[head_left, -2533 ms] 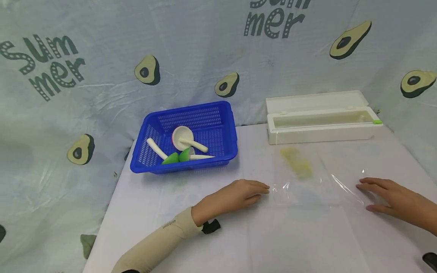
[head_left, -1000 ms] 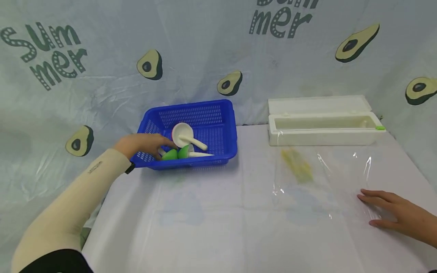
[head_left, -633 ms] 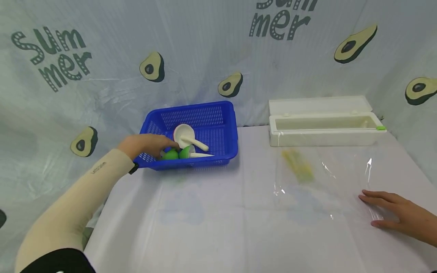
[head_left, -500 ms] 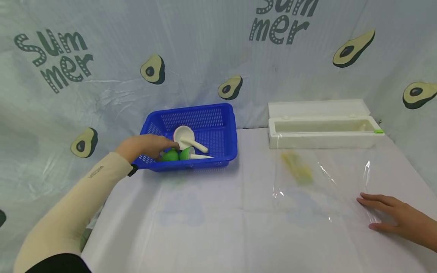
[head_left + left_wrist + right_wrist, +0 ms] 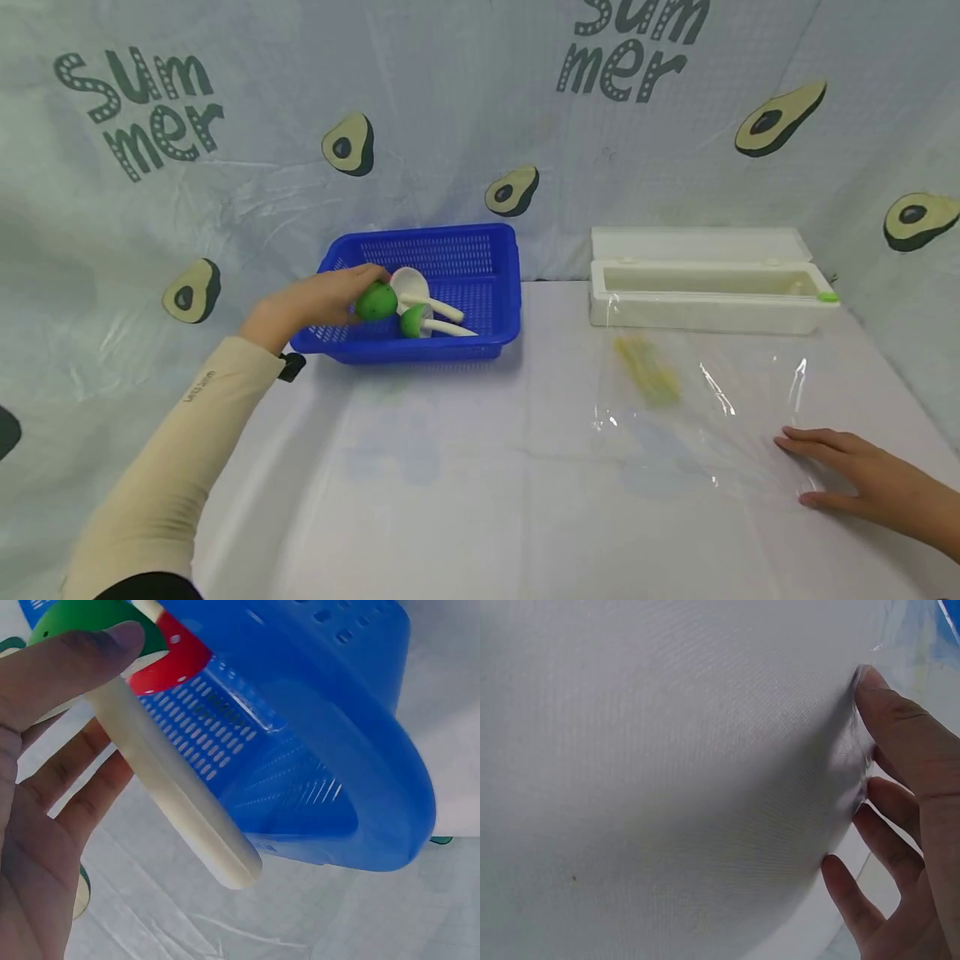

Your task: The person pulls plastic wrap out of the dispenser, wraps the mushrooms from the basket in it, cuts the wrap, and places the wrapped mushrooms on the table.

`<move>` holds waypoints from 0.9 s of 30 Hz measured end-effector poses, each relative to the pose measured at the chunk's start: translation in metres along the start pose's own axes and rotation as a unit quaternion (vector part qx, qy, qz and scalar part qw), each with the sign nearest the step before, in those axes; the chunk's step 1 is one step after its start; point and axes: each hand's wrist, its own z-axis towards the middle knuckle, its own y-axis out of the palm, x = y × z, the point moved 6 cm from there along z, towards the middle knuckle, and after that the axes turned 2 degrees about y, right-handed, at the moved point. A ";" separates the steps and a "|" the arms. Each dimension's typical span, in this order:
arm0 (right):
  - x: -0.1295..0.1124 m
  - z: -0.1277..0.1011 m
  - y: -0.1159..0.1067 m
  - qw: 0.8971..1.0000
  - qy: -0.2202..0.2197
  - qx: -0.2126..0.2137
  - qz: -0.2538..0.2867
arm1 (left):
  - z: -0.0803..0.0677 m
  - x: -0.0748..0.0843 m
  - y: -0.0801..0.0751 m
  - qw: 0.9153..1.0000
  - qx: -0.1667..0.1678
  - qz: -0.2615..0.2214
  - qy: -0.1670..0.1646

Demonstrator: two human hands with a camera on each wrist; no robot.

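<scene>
In the head view my left hand (image 5: 318,302) is at the left side of the blue basket, pinching a green ladle (image 5: 377,302) by its rounded bowl. Its pale handle (image 5: 176,780) slants away below the fingers in the left wrist view. Still inside the basket lie another green ladle (image 5: 414,322) and a ladle with a white inside (image 5: 409,283); its outside looks red with white dots. At right, my right hand (image 5: 873,479) touches the edge of a clear plastic film (image 5: 738,433), fingers spread and nearly straight.
The blue perforated basket (image 5: 427,350) stands at the back left of the white-covered table (image 5: 450,517). A long white box (image 5: 705,310) with its lid up stands back right, with film reaching down from its front. A yellow-green patch (image 5: 648,373) shows under the film.
My left hand went from the film's left edge into the basket, took hold of a green ladle and has now raised it slightly. My right hand stays by the film, shifted slightly nearer.
</scene>
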 end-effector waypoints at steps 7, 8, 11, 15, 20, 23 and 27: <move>0.004 0.007 -0.004 1.000 0.017 -0.002 -0.019 | -0.002 0.012 -0.018 0.998 0.060 -0.017 -0.023; 0.004 0.007 -0.004 1.000 0.022 -0.005 -0.020 | -0.002 0.015 -0.021 0.997 0.074 -0.016 -0.022; 0.004 0.004 0.003 0.999 0.032 -0.016 -0.010 | 0.000 0.030 -0.027 0.993 0.116 -0.017 -0.010; 0.006 -0.001 0.008 0.999 0.029 -0.010 0.011 | 0.005 0.061 -0.036 0.983 0.182 -0.029 0.022; 0.007 -0.005 0.007 1.000 0.013 -0.001 -0.009 | 0.015 0.115 -0.046 0.956 0.269 -0.049 0.106; 0.007 -0.006 0.007 1.000 0.015 -0.006 -0.021 | 0.024 0.152 -0.049 0.945 0.289 -0.055 0.144; 0.006 -0.005 0.008 1.000 -0.001 0.004 -0.007 | 0.039 0.196 -0.048 0.938 0.285 -0.072 0.186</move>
